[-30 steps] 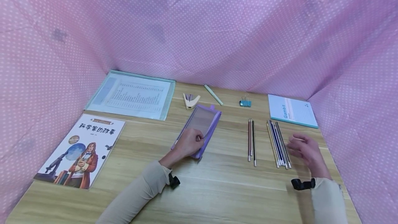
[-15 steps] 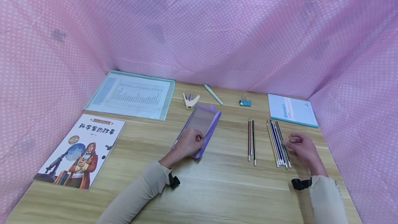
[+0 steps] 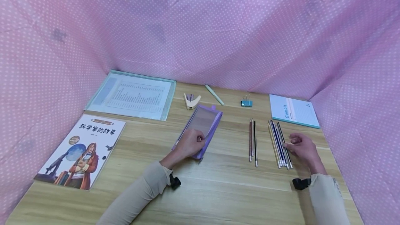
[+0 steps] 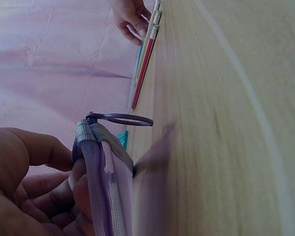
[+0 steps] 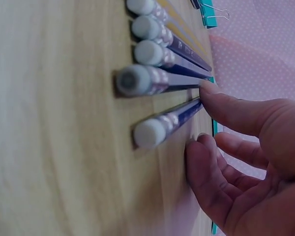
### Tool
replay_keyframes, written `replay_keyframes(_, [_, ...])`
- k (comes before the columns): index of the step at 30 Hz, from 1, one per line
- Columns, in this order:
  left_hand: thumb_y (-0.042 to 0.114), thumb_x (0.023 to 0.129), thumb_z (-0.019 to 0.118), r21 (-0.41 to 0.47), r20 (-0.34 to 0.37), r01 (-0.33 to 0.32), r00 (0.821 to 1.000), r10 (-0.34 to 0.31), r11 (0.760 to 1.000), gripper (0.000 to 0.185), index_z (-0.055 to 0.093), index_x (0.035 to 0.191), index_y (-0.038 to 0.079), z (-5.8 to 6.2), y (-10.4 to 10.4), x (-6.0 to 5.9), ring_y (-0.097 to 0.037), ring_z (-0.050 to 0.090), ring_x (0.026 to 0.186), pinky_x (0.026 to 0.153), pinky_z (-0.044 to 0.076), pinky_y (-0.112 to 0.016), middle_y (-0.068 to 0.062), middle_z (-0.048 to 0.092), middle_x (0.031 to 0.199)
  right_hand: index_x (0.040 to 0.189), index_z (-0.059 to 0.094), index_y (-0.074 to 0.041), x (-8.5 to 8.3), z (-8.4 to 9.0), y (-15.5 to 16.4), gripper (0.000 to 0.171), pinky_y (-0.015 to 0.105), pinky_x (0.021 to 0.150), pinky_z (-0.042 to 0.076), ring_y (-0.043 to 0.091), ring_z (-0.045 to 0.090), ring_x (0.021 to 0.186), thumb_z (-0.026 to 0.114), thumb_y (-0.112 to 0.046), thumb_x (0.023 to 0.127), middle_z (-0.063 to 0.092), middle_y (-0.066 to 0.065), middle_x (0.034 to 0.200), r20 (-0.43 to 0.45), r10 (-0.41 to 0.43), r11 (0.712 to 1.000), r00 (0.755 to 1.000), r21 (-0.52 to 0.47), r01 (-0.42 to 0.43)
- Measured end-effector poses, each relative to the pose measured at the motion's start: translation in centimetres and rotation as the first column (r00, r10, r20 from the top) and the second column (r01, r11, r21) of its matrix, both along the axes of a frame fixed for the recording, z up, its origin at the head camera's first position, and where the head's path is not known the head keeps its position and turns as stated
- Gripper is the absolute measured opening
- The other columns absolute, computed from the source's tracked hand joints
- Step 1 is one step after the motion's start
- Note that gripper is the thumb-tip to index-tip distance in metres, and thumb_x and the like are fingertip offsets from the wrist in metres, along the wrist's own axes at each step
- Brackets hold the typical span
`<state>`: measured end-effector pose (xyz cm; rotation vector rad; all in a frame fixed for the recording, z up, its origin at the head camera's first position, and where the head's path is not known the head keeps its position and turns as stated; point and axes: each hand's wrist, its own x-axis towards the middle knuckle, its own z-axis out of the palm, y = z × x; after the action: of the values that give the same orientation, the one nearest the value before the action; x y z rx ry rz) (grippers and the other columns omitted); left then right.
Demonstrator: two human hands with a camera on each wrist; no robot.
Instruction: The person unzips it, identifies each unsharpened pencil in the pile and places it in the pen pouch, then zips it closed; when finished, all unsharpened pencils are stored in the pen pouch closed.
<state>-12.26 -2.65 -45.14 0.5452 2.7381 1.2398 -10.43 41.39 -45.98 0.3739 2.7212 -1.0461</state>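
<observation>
We see a light wooden table (image 3: pixel 218 183) bearing an illustrated book (image 3: pixel 82 148), a clear document folder (image 3: pixel 131 94), a beige stapler (image 3: pixel 191 100), a pale green pen (image 3: pixel 214 94), a teal binder clip (image 3: pixel 246 103), a purple mesh pencil case (image 3: pixel 203 122), three pencils (image 3: pixel 252 141), a larger pencil row (image 3: pixel 279 143), and a blue notebook (image 3: pixel 293 110).

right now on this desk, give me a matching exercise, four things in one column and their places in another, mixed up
Things:
1. purple pencil case
2. binder clip
3. picture book
4. Gambit notebook

Places:
A. far right corner of the desk
B. near left, cover facing up
C. under the left hand, mid-desk
D. at the back, between the green pen and the notebook

Pairs: 1-C, 2-D, 3-B, 4-A
</observation>
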Motion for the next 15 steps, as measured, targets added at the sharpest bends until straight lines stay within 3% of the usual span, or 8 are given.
replay_keyframes(15, [0.003, 0.08, 0.067, 0.006, 0.008, -0.002, 1.0, 0.002, 1.0, 0.009, 0.076, 0.08, 0.001, -0.18, 0.0, -0.06, -0.005, 0.055, 0.055, 0.048, 0.042, -0.016, -0.007, 0.071, 0.066, 0.133, 0.048, 0.012, -0.27, 0.1, 0.28, 0.057, 0.023, 0.063, 0.057, 0.006, 0.06, 0.075, 0.073, -0.014, 0.089, 0.061, 0.023, 0.11, 0.022, -0.01, 1.0, 1.0, 0.012, 0.01])
